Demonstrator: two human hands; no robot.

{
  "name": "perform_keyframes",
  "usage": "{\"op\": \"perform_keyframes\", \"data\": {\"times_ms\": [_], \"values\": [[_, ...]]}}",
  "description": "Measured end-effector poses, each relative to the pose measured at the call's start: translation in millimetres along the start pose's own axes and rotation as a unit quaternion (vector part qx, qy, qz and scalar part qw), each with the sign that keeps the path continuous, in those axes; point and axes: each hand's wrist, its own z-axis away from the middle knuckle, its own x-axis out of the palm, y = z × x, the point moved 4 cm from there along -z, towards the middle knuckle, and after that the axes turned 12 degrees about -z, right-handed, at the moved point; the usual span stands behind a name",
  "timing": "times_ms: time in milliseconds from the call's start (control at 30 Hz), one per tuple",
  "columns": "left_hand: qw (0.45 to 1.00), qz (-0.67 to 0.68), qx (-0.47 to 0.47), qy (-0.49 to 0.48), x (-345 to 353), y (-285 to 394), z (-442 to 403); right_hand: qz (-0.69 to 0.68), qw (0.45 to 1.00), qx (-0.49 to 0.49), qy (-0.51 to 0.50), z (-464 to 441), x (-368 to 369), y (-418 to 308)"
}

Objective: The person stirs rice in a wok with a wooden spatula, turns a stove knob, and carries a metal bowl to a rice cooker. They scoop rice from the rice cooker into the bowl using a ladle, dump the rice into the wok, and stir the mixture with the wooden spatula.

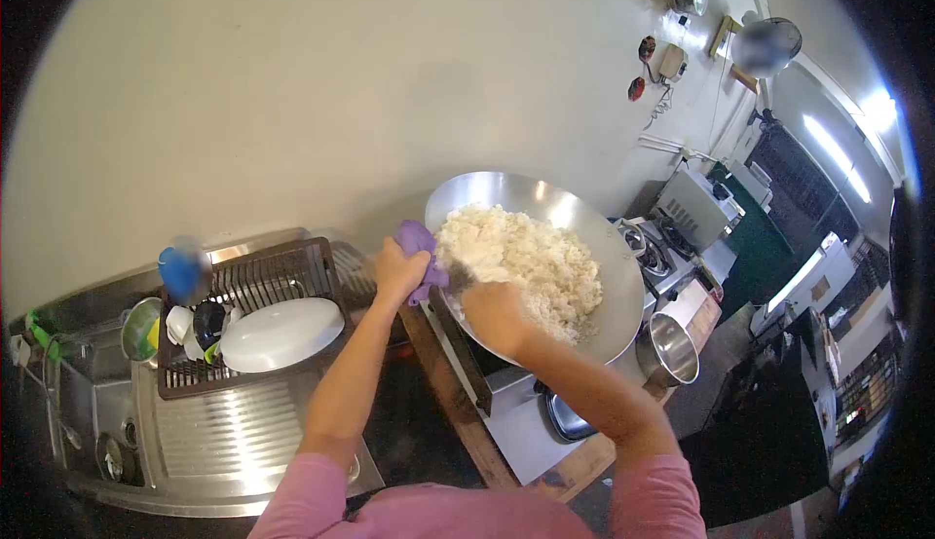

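Clock centred on the wok (623, 281), 12 toward the pale wall (292, 72). The wok is wide, bright metal, heaped with white rice (545, 257), and sits above a white, wood-edged surface (526, 442). Left hand (401, 271): at 9 o'clock by the rim, fingers closed on a bunched purple cloth (417, 247). Right hand (495, 315): over the rice toward 8 o'clock, fingers curled tight round a grey utensil (462, 272), blurred. Steel pot (670, 349) at 4 o'clock, just beside the wok.

At 9, well apart: brown dish rack (317, 271) with a white oval dish (282, 333) inside; ribbed steel drainboard (234, 432) at 8. Pale boxy appliance (696, 203) at 2; any lettering on it too small to read from here. Beige wall box (672, 62) with coiled cord at 1. Lit tube (838, 157) at 2, overhead.
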Motion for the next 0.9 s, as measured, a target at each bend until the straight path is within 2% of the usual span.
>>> {"op": "perform_keyframes", "data": {"times_ms": [33, 100, 167, 233, 300, 400, 467, 500, 533, 567, 633, 733, 800, 867, 900], "values": [[1.0, -0.005, 0.003, 0.002, -1, 2, 0, 0.015, 1.0, 0.012, 0.012, -10, 20, 12], [1.0, 0.005, -0.002, -0.01, -3, 5, 4, 0.028, 0.989, 0.096, 0.112, -13, 65, 61], [1.0, 0.009, -0.003, -0.01, -7, 5, -3, 0.009, 0.979, 0.204, 0.015, -14, 100, 129], [1.0, 0.008, -0.006, -0.008, -1, 1, -9, -0.05, 0.972, 0.231, 0.008, 8, 64, 167], [1.0, -0.008, -0.007, -0.01, -1, 4, -12, -0.018, 0.981, 0.192, 0.016, 32, -10, 150], [1.0, -0.004, -0.007, -0.021, -1, 5, -14, 0.067, 0.991, 0.107, -0.041, 32, -39, 141], [1.0, -0.008, -0.006, -0.028, -3, 5, -11, 0.026, 0.996, 0.083, -0.01, 23, -63, 83], [0.999, -0.017, -0.003, -0.028, -6, 7, -10, -0.037, 0.996, 0.066, 0.054, 16, -51, 64], [0.999, -0.023, 0.001, -0.027, -6, 9, -10, -0.041, 0.988, 0.13, -0.066, 5, -47, 39], [0.999, -0.026, 0.004, -0.023, -3, 7, -13, -0.035, 0.987, 0.137, -0.071, -7, -24, 24], [0.999, -0.035, 0.006, -0.016, 4, -4, -18, -0.038, 0.992, 0.11, -0.051, -9, 39, 53], [0.999, -0.032, 0.003, -0.014, -6, 6, -10, -0.132, 0.975, 0.175, 0.023, 33, 62, 129], [1.0, -0.026, 0.002, -0.012, -6, 5, -11, -0.097, 0.987, 0.118, 0.052, 70, 41, 142], [1.0, -0.021, 0.0, -0.009, -6, 7, -12, -0.165, 0.979, 0.118, 0.024, 91, -18, 134], [1.0, -0.02, -0.003, -0.008, -8, 10, -10, -0.19, 0.967, 0.167, 0.018, 100, -28, 150]]}}
